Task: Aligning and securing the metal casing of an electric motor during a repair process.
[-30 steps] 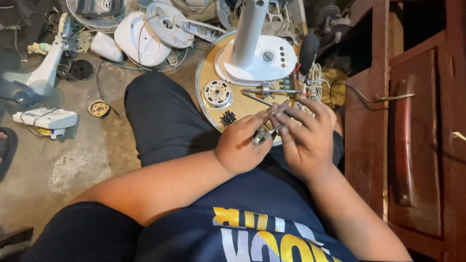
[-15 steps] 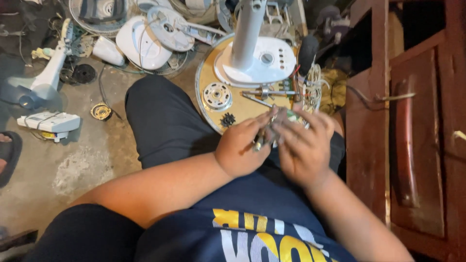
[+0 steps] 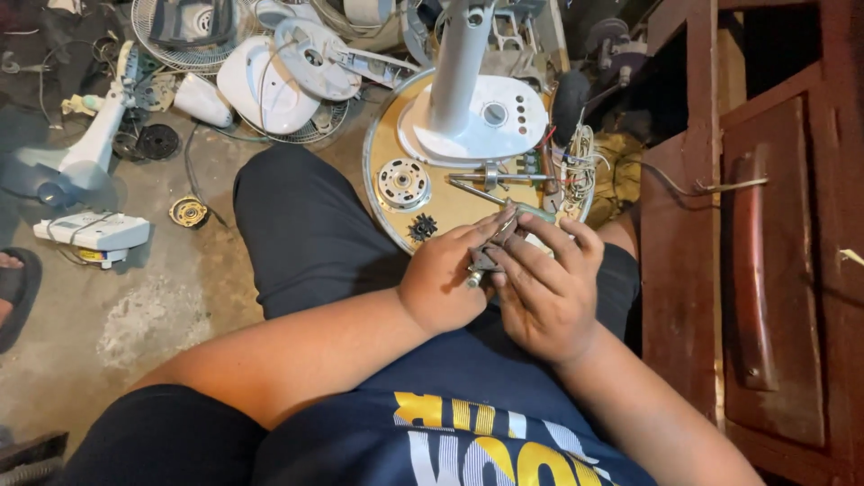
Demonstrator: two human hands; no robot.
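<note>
Both hands had come a little lower and closer to the body than a moment before, away from the round tray [image 3: 389, 216], and the fingers that were spread earlier were now drawn together around the small metal part [image 3: 486, 259]. The left hand [image 3: 447, 281] was closed on this part from the left side, with its thumb lying along the top. The right hand [image 3: 546, 286] was curved around the part from the right, its fingers bent over it and touching it. The part was held between both hands, just below the near edge of the tray and above the person's lap.

On the tray stood a white fan base [image 3: 477, 112] with its upright pole. A small round motor piece [image 3: 402, 183] lay on the left part of the tray, a black gear [image 3: 422, 227] near its lower edge, and a bundle of wires [image 3: 577, 171] at its right edge. Right of the tray stood a dark wooden cabinet [image 3: 765, 270]. Left of the tray, on the concrete floor [image 3: 153, 297], lay white fan parts [image 3: 261, 85].
</note>
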